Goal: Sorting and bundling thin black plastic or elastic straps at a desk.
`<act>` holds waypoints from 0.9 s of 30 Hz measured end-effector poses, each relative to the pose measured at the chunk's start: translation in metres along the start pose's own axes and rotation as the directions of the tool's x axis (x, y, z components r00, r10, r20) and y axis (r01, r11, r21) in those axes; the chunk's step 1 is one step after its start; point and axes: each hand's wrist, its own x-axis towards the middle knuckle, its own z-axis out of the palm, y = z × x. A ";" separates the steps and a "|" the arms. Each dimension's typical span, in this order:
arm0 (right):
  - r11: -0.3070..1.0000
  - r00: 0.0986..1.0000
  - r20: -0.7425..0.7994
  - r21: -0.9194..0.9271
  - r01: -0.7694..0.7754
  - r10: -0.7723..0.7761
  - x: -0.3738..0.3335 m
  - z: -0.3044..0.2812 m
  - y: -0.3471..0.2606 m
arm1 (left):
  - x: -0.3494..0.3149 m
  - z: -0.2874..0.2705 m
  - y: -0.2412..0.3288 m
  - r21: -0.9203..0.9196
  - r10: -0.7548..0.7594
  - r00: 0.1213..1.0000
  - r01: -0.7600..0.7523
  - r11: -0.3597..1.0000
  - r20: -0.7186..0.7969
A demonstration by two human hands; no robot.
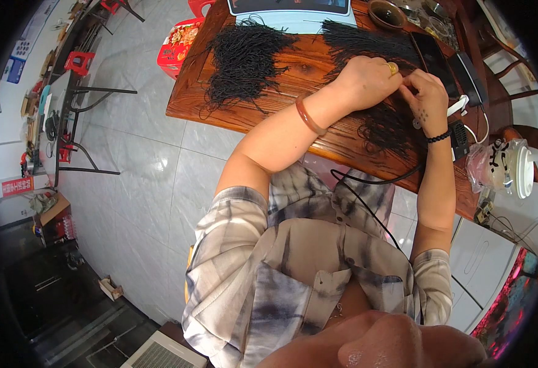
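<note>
My left hand (367,80), with a gold ring and a reddish bangle on the wrist, rests curled on the wooden table (244,113). Its fingertips meet those of my right hand (427,98), which wears a black bead bracelet. Both hands pinch thin black cords from the tangled bundle (385,129) lying under and in front of them. A second loose pile of black cords (244,58) lies apart on the table's left half. What exactly sits between the fingertips is hidden.
A black phone (431,55) and a dark flat device (467,72) lie beyond my right hand, beside a white plug (458,105). A black cable (373,181) hangs off the near edge. A lidded plastic cup (517,167) stands at right. Left: red basket (180,40), red stool (78,61).
</note>
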 end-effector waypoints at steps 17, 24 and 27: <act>0.652 0.897 0.271 0.617 -0.440 0.349 -0.005 0.008 0.008 | 0.000 0.012 -0.012 -0.376 -0.061 0.989 0.006 0.927 -0.135; 0.135 0.851 0.408 0.872 -0.471 0.331 -0.008 0.008 0.010 | 0.006 0.007 -0.008 -0.459 -0.148 0.969 0.042 0.887 -0.197; 0.011 0.840 0.446 0.881 -0.472 0.309 -0.005 0.011 0.008 | 0.005 0.002 -0.012 -0.464 -0.178 0.966 0.074 0.883 -0.185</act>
